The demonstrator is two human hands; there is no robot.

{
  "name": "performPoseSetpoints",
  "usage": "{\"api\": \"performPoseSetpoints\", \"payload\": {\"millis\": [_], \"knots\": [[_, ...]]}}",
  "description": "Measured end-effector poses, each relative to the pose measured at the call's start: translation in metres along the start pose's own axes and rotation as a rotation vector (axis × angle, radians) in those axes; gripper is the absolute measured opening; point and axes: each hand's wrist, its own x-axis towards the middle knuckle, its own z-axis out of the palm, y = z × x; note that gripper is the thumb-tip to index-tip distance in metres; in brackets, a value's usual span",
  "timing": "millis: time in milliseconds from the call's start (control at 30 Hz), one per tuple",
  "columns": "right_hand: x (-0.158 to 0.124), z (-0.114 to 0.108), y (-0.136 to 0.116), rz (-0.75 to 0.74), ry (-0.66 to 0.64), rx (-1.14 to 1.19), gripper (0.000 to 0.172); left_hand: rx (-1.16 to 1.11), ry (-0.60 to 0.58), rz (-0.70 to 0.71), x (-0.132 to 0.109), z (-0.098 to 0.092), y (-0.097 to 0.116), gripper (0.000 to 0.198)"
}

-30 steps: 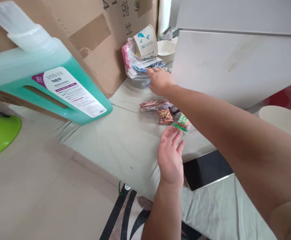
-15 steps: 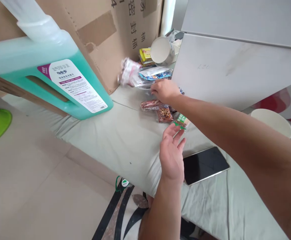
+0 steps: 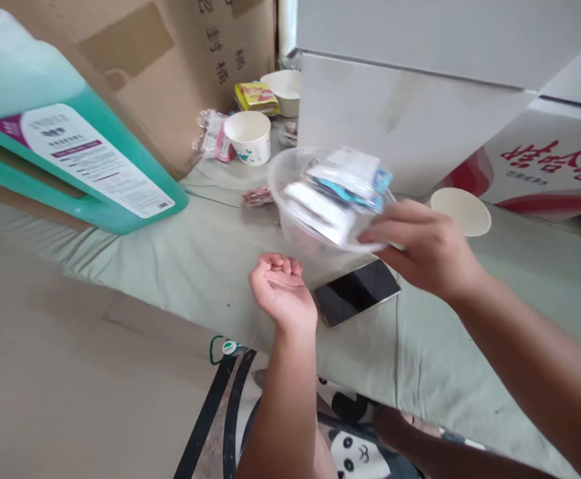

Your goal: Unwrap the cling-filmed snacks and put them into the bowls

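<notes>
My right hand (image 3: 420, 246) grips the near right rim of a clear plastic bowl (image 3: 290, 226), which is raised over the cloth and tilted. White and blue packets (image 3: 350, 176) lie in the bowl. My left hand (image 3: 285, 289) is palm up with its fingers curled in, left of a black phone (image 3: 357, 291); whether it holds anything is hidden. Behind the bowl's left side lies a reddish wrapped snack (image 3: 257, 197). A white paper cup (image 3: 249, 138) stands farther back, beside a pink and clear packet (image 3: 214, 136).
A large green liquid jug (image 3: 135, 166) stands at the left before a cardboard box (image 3: 170, 86). White boxes (image 3: 370, 113) rise behind the bowl. A yellow packet (image 3: 257, 96) and a paper bowl (image 3: 287, 90) sit at the back; another pale bowl (image 3: 462, 211) is at the right.
My right hand has taken hold of the clear bowl and brought it nearer and to the right with packets inside. My left hand's fingers have curled in. The camera view has shifted.
</notes>
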Motion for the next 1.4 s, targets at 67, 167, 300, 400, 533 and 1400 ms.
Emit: {"api": "performPoseSetpoints", "payload": {"millis": [67, 167, 300, 400, 533, 1400], "knots": [[-0.059, -0.031, -0.013, 0.06, 0.042, -0.036, 0.024, 0.038, -0.054, 0.041, -0.005, 0.002, -0.007, 0.025], [-0.139, -0.068, -0.036, 0.198, 0.054, -0.112, 0.036, 0.123, -0.161, 0.065, -0.019, 0.007, -0.022, 0.027], [-0.216, -0.099, -0.051, 0.385, 0.075, -0.213, 0.044, 0.236, -0.363, 0.06, -0.047, 0.013, -0.049, 0.029], [-0.253, -0.111, -0.041, 0.439, 0.086, -0.283, 0.038, 0.312, -0.521, 0.041, -0.071, 0.018, -0.072, 0.03], [-0.285, -0.111, -0.016, 0.504, 0.08, -0.304, 0.027, 0.418, -0.736, 0.022, -0.099, 0.022, -0.108, 0.032], [-0.267, -0.114, 0.012, 0.954, 0.049, -0.15, 0.057, 1.001, -1.176, 0.343, -0.171, 0.043, -0.168, 0.041]]}}
